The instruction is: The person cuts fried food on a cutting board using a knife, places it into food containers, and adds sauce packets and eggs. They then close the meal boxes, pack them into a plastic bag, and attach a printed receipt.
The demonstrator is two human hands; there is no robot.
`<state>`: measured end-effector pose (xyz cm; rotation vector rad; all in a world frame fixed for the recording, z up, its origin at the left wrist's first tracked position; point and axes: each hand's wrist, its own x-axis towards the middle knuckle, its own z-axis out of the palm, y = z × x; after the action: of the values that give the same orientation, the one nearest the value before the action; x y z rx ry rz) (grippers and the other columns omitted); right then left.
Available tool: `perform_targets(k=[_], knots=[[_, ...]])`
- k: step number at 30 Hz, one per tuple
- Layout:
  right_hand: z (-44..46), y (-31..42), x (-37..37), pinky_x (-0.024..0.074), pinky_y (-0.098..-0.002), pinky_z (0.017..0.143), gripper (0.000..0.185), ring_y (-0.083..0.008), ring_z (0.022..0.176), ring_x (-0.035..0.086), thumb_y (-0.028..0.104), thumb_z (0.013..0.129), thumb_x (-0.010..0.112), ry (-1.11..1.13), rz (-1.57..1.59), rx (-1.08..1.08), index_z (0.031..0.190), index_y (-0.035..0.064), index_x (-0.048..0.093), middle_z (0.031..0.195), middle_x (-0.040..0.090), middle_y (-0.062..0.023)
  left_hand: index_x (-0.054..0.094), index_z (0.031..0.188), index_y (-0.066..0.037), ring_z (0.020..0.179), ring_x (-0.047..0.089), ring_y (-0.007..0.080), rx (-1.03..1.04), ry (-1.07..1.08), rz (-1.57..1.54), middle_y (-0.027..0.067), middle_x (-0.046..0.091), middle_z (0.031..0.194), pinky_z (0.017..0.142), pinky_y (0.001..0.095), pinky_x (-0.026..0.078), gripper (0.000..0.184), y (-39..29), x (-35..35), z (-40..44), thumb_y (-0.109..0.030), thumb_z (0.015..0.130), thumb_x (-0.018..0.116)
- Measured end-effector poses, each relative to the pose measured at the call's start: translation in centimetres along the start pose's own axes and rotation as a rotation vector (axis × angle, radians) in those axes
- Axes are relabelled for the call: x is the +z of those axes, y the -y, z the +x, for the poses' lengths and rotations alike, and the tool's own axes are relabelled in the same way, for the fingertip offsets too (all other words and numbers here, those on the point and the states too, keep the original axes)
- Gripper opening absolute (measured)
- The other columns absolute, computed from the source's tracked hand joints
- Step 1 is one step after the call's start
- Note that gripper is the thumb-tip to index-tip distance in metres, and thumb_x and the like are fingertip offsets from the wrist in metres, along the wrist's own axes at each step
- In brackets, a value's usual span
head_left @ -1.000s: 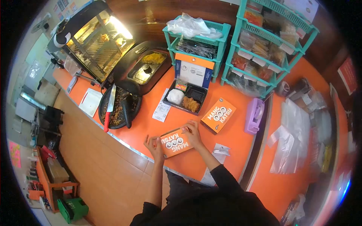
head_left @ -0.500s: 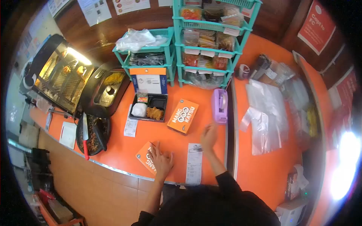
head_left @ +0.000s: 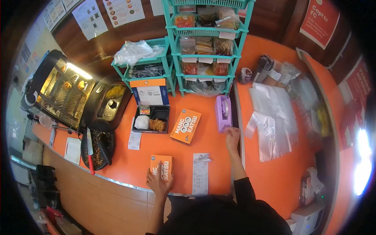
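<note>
My left hand lies over the lower part of a closed orange box near the counter's front edge, gripping its sides. At the front end of a purple tape dispenser, my right hand has its fingers pinched together; any tape between them is too small to make out. A second closed orange box lies between the dispenser and an open black meal box holding fried food and a white round item. A long receipt lies between my hands.
Teal racks with packed bags stand at the back. On the left are a heated display case and a dark mortar with a red-handled knife. Clear plastic bags lie on the right, beyond a counter gap.
My right hand has moved from the box to the front of the tape dispenser. My left hand has turned the box so that its lettering reads upright. The view has swung right.
</note>
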<state>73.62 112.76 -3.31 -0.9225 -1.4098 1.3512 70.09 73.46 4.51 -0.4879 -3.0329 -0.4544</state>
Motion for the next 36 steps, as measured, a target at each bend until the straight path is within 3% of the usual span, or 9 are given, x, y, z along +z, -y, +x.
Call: perform_targets(k=[6,8,13,20,22,28,31,34,36], knots=[[-0.6,2.2,-0.4,0.0510,-0.0408,0.076,0.006,-0.0425,0.085,0.059,0.003,0.078,0.064,0.047,-0.804,-0.087,0.079,-0.0026,0.067,0.092,0.055,-0.0245,0.046,0.145,-0.030,0.117,0.047,0.0398,-0.033,0.010,-0.066,0.0226,0.045,0.126,0.088,0.0554,0.041,0.093,0.8,0.2,0.9,-0.047,0.060,0.081],[-2.3,4.6,-0.3,0.0514,-0.0397,0.071,0.008,-0.0250,0.079,0.064,0.009,0.078,0.070,0.267,-0.583,0.064,0.081,0.0024,0.072,0.074,0.061,-0.0166,0.049,0.141,-0.028,0.116,0.048,0.0371,-0.029,-0.014,-0.157,0.0195,0.048,0.123,0.087,0.0552,0.041,0.092,0.3,0.3,1.8,-0.044,0.058,0.083],[-14.0,9.8,4.2,0.0437,-0.0313,0.068,0.026,-0.0188,0.086,0.051,0.031,0.080,0.079,0.994,-0.177,-0.124,0.085,0.0061,0.072,0.088,0.045,-0.0071,0.053,0.131,-0.020,0.107,0.056,0.0329,0.025,-0.020,-0.124,0.0134,0.054,0.117,0.085,0.0486,0.048,0.082,-5.1,-1.4,2.1,-0.038,0.057,0.084],[-15.3,11.4,0.3,0.0445,-0.0361,0.072,0.044,-0.0240,0.088,0.049,0.042,0.070,0.086,0.635,-0.418,-0.008,0.068,0.0060,0.061,0.086,0.047,-0.0097,0.045,0.135,-0.009,0.112,0.055,0.0290,0.208,0.085,-0.557,0.0144,0.051,0.124,0.094,0.0423,0.048,0.085,-7.0,-1.1,3.6,-0.022,0.061,0.086],[-14.2,11.1,-1.5,0.0457,-0.0380,0.075,0.040,-0.0266,0.092,0.051,0.038,0.070,0.086,0.621,-0.439,0.072,0.077,0.0071,0.061,0.087,0.052,-0.0115,0.042,0.135,-0.007,0.114,0.054,0.0269,0.363,0.284,-1.175,0.0130,0.050,0.122,0.098,0.0375,0.045,0.087,-6.5,-0.5,4.5,-0.010,0.059,0.085],[-2.2,11.4,-15.4,0.0495,-0.0448,0.077,0.019,-0.0368,0.094,0.059,0.003,0.069,0.066,-0.077,-0.824,-0.443,0.088,0.0011,0.061,0.090,0.063,-0.0139,0.044,0.131,-0.005,0.116,0.052,0.0300,0.439,0.274,-0.773,0.0149,0.050,0.122,0.097,0.0445,0.044,0.083,-3.0,-1.8,4.9,-0.013,0.059,0.084],[0.5,12.8,-23.1,0.0493,-0.0411,0.080,0.025,-0.0337,0.092,0.062,0.001,0.071,0.064,-0.133,-1.116,-0.229,0.096,0.0048,0.066,0.094,0.063,-0.0137,0.047,0.129,-0.006,0.114,0.052,0.0344,0.256,0.155,-0.285,0.0165,0.051,0.121,0.095,0.0517,0.041,0.080,-2.2,-0.8,4.7,-0.023,0.060,0.083],[1.6,11.5,-26.1,0.0503,-0.0414,0.079,0.024,-0.0330,0.091,0.062,0.000,0.068,0.064,0.005,-0.793,-0.475,0.092,0.0042,0.066,0.092,0.065,-0.0124,0.050,0.126,-0.008,0.113,0.051,0.0365,0.301,-0.113,-0.065,0.0152,0.052,0.121,0.095,0.0567,0.038,0.075,-4.0,0.4,4.8,-0.030,0.061,0.082],[2.1,10.8,-27.0,0.0506,-0.0411,0.075,0.017,-0.0327,0.088,0.061,-0.001,0.069,0.063,-0.050,-0.683,-0.399,0.085,0.0034,0.064,0.088,0.064,-0.0111,0.055,0.120,-0.009,0.111,0.052,0.0372,0.667,-0.227,-0.231,0.0159,0.053,0.118,0.096,0.0519,0.039,0.063,-9.4,0.2,4.4,-0.023,0.065,0.080]])
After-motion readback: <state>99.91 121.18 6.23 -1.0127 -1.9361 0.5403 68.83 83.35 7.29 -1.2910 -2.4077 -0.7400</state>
